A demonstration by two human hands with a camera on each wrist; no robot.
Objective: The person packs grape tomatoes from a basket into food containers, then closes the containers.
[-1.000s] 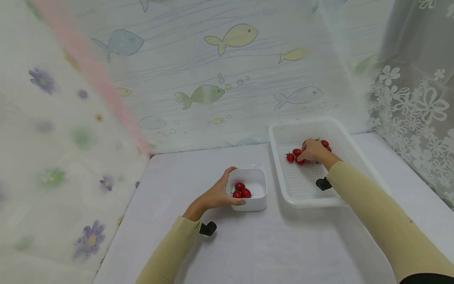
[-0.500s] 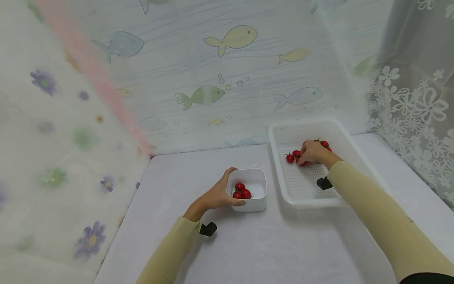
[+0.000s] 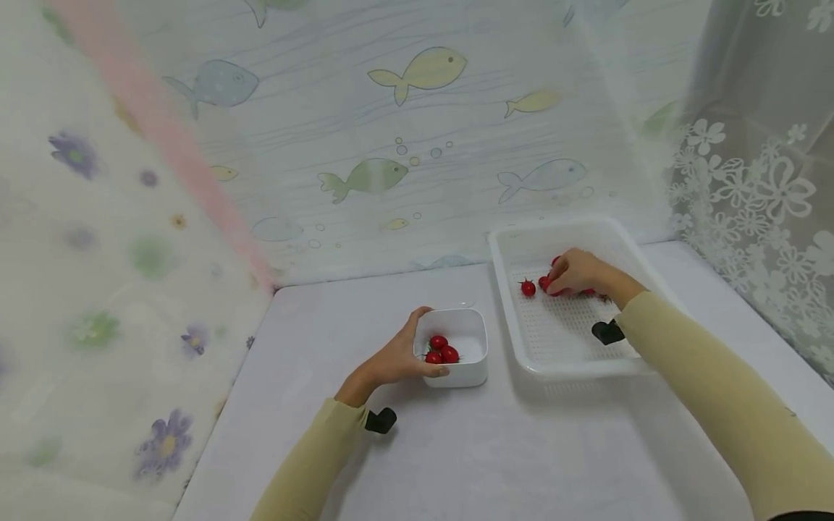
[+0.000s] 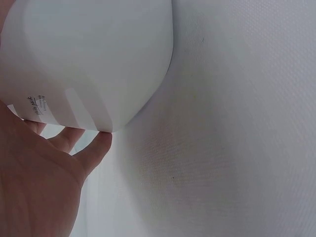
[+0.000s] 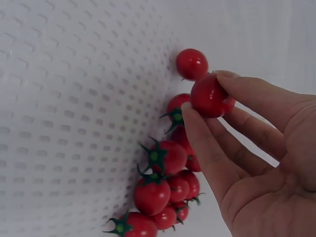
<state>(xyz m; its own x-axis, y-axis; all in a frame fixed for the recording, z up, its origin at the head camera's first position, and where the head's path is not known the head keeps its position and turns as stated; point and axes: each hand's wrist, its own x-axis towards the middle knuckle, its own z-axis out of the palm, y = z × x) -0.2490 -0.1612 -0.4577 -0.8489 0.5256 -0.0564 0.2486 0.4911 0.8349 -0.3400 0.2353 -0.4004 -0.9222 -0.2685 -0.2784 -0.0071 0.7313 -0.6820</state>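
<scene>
My left hand grips the left side of a small white square box, thumb along the near wall and fingers behind. Inside that box lie a few red cherry tomatoes. In the left wrist view, fingertips press against the smooth wall of the box, which has small printed lettering. Over the white basket, my right hand pinches one cherry tomato between thumb and finger. Several other cherry tomatoes with green stems lie on the basket's perforated floor, partly hidden by the hand in the head view.
A white cloth covers the table. Behind it hangs a fish-patterned curtain, with a flowered one on the left and a lace-edged grey one on the right. The basket's raised rim stands right of the box.
My right hand has lifted slightly and shifted right relative to the basket, with a cherry tomato between its fingers. The left hand and the box have stayed in place.
</scene>
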